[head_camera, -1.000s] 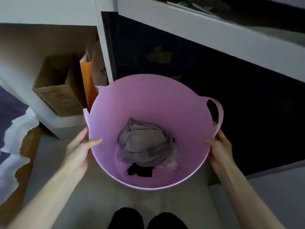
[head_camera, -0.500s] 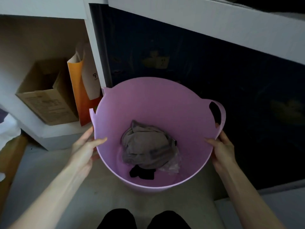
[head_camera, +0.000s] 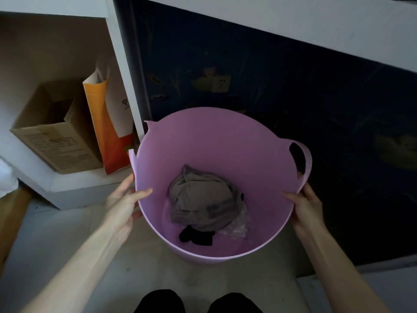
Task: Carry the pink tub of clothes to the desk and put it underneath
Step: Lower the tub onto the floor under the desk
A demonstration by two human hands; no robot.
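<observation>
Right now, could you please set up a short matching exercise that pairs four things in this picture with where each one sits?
Things:
1. grey garment
2. cardboard box
3. orange paper bag
4. wall socket

Places:
A. on the dark wall under the desk
B. inside the pink tub
C. on the white shelf, far left
D. standing between the box and the white upright panel

Pairs: 1-B, 2-C, 3-D, 4-A
</observation>
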